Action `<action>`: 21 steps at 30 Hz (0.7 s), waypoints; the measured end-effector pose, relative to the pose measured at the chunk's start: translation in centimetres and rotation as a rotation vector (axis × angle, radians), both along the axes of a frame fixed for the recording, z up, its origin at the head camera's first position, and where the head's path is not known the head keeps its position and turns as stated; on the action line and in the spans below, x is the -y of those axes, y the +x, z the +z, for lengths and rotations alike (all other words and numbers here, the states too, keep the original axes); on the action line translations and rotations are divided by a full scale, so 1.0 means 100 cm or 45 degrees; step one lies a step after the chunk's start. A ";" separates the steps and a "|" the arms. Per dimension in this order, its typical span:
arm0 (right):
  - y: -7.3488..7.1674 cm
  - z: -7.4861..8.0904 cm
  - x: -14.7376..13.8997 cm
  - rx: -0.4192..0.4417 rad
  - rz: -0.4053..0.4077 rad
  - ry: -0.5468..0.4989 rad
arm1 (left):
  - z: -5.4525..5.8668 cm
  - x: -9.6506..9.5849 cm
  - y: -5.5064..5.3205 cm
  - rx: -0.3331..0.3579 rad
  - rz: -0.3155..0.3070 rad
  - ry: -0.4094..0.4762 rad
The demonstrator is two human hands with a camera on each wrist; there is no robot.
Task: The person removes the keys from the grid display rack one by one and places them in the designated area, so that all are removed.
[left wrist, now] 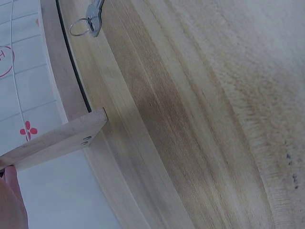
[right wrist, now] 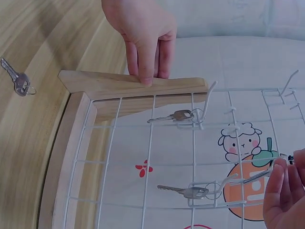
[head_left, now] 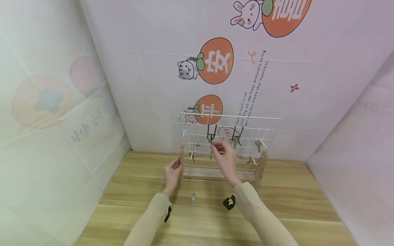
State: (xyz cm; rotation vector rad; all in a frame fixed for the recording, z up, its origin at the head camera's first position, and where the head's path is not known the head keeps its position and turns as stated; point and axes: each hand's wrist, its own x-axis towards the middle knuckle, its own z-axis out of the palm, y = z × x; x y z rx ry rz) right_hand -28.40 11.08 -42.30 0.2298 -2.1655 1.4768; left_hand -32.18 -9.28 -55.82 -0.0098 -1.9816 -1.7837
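A white wire grid rack [head_left: 231,117] stands upright between two wooden side posts. My left hand [head_left: 172,174] grips the left wooden post [right wrist: 109,85], thumb on the near side and fingers behind. At a black hook [head_left: 211,128] in the upper part of the grid, my right hand [head_left: 226,159] pinches a key [head_left: 210,139]; in the right wrist view the fingertips partly cover it. Just below that hand, another key [right wrist: 194,192] hangs by its ring from a white hook. A key with a ring [head_left: 193,198] lies on the table in front of the rack.
More keys hang on the grid: one at the lower left [head_left: 192,156], one on the other black hook [head_left: 235,141], and others toward the right [head_left: 258,146]. The wooden table [head_left: 141,205] meets a printed cloth wall [head_left: 154,102] behind the rack, with cloth walls at both sides.
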 end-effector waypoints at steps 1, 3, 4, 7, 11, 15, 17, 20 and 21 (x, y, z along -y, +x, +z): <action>-0.001 0.000 0.000 -0.002 -0.012 -0.002 | 0.000 0.000 0.000 -0.002 0.001 -0.004; -0.002 0.001 0.002 -0.002 -0.034 -0.009 | 0.001 0.000 0.001 -0.010 0.005 -0.010; -0.003 0.001 0.002 -0.002 -0.041 -0.013 | 0.001 0.000 0.001 -0.016 0.007 -0.015; -0.006 0.002 0.003 0.005 -0.059 -0.024 | 0.001 0.000 0.001 -0.024 0.003 -0.020; -0.009 0.002 0.002 0.024 -0.079 -0.037 | 0.001 0.000 0.002 -0.014 -0.011 -0.007; -0.012 0.004 0.002 0.038 -0.093 -0.037 | 0.002 0.000 0.003 -0.019 -0.012 -0.007; -0.014 0.004 0.003 0.044 -0.099 -0.033 | 0.002 0.000 0.002 -0.024 -0.011 -0.005; -0.016 0.005 0.003 0.061 -0.105 -0.026 | 0.002 0.000 0.002 -0.023 -0.010 -0.002; -0.016 0.006 0.003 0.068 -0.107 -0.024 | 0.001 0.000 0.002 -0.018 -0.009 -0.004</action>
